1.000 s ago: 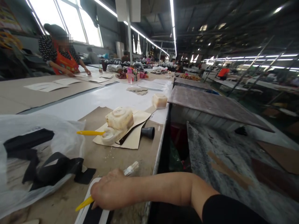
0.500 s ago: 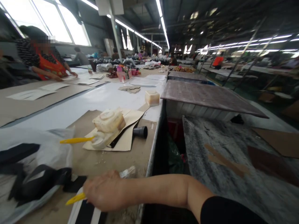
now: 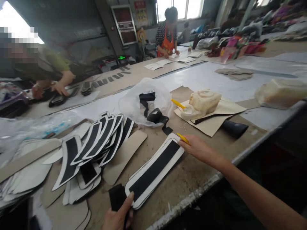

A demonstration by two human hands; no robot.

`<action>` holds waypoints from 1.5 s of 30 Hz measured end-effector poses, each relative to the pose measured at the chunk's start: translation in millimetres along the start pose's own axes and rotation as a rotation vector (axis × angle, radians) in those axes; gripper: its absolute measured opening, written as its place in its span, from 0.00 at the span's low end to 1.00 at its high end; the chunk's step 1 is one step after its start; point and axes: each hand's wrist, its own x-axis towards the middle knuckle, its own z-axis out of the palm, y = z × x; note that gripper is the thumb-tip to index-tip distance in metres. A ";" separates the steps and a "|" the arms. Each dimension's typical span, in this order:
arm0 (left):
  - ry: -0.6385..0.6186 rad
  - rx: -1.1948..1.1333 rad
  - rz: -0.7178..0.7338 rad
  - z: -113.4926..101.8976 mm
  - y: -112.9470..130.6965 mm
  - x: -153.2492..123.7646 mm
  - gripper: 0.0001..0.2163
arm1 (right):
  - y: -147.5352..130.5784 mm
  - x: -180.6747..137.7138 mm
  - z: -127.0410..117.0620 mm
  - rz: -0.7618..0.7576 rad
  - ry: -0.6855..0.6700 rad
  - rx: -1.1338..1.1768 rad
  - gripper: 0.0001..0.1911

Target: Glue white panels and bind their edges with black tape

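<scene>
A white-bordered panel with a black strip along its middle is lying slantwise on the table, apparently on top of at least one other panel, and both hands are working at its ends. The right hand is closing its grip around a yellow handle at the far end; whatever tip the handle is carrying is hidden. The left hand is pressing its thumb on the near end, while its other fingers are mostly out of sight, so I cannot tell whether its grip is holding the black piece just beside it. As for progress, this panel is already bearing its strip along nearly its full length. A fanned pile to the left is showing many panels with dark middles, which are seemingly the share already done. A stack of pale pieces farther left is showing no strips, and loose black lengths are lying at the mouth of a clear bag, so more is probably remaining; whether every pale piece is needing a strip, I cannot tell.
</scene>
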 end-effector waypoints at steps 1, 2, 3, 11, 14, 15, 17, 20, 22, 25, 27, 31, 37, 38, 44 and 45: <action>0.001 -0.054 -0.032 1.7 -0.4 -0.3 0.25 | 0.0 -0.1 -1.2 0.001 -0.005 0.023 0.13; 0.004 -0.104 -0.044 2.7 -1.2 -0.5 0.25 | 0.4 0.2 -1.6 0.001 -0.006 0.046 0.13; 0.010 -0.145 -0.054 3.2 -2.4 -0.3 0.24 | 0.9 0.7 -1.3 0.000 -0.001 0.055 0.13; -0.008 -0.231 -0.096 3.9 -9.9 4.6 0.23 | -14.8 -12.4 16.7 -0.038 0.102 -0.345 0.09; -0.001 -0.240 -0.080 4.1 -8.7 3.0 0.23 | -29.8 -23.2 19.8 -0.008 0.197 -0.449 0.12; -0.004 -0.246 -0.079 4.2 -8.7 2.9 0.23 | -33.7 -25.5 18.9 -0.019 0.232 -0.448 0.13; -0.010 -0.269 -0.091 4.7 -9.8 3.6 0.22 | -38.3 -26.7 14.0 -0.075 0.287 -0.341 0.12; -0.006 -0.323 -0.101 5.5 -12.9 5.8 0.22 | -37.2 -20.2 2.4 -0.015 0.292 -0.003 0.15; -0.024 -0.352 -0.085 5.1 -14.9 6.5 0.22 | -33.9 -13.2 -3.3 0.151 0.195 0.235 0.19; -0.041 -0.434 -0.083 3.3 -17.0 5.3 0.21 | -31.4 -5.4 -5.4 0.346 0.060 0.531 0.24; -0.039 -0.517 -0.093 1.5 -17.8 3.3 0.20 | -32.5 -3.9 -4.7 0.409 0.072 0.677 0.25; -0.076 -0.687 -0.087 -4.9 -18.9 -0.7 0.22 | -35.0 -5.6 -4.3 0.456 0.107 0.841 0.26; -0.028 -0.767 -0.030 -17.2 -21.3 -2.6 0.22 | -40.3 -9.2 -6.4 0.460 0.072 0.947 0.25; -0.001 -0.739 -0.046 -18.4 -20.3 -3.3 0.22 | -43.6 -9.9 -6.9 0.454 0.063 0.965 0.26; 0.105 -0.596 -0.213 -22.6 -5.8 -12.3 0.23 | -60.9 -10.5 -2.5 0.318 -0.028 0.962 0.27; 0.094 -0.582 -0.210 -22.9 -3.8 -13.5 0.23 | -61.2 -10.1 0.0 0.296 -0.038 0.926 0.26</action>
